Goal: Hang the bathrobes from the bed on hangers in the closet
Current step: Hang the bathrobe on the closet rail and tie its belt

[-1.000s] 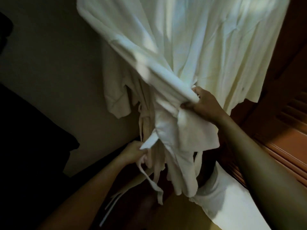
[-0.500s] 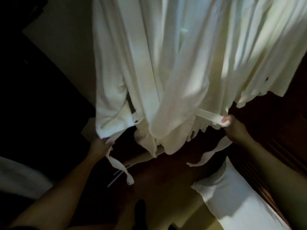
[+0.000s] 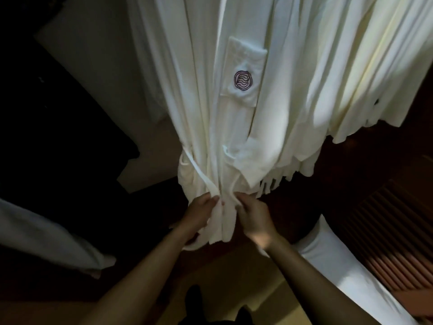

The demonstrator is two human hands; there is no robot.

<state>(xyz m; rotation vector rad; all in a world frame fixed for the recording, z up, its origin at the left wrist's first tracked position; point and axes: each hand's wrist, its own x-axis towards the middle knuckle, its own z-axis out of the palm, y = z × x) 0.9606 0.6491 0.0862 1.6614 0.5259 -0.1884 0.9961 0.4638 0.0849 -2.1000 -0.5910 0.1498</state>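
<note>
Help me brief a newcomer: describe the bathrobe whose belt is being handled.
Left of the louvered door hang white robes; take the front bathrobe. The left hand and right hand hold its belt. Only it shows a pocket bearing a round purple emblem.

Wooden floor [image 3: 222,273] with, perhaps, a white pillow [image 3: 339,273] on it

White bathrobe [image 3: 210,102] hangs upright — purple-crested pocket [image 3: 243,73], belt [image 3: 199,174] gathered.
</note>
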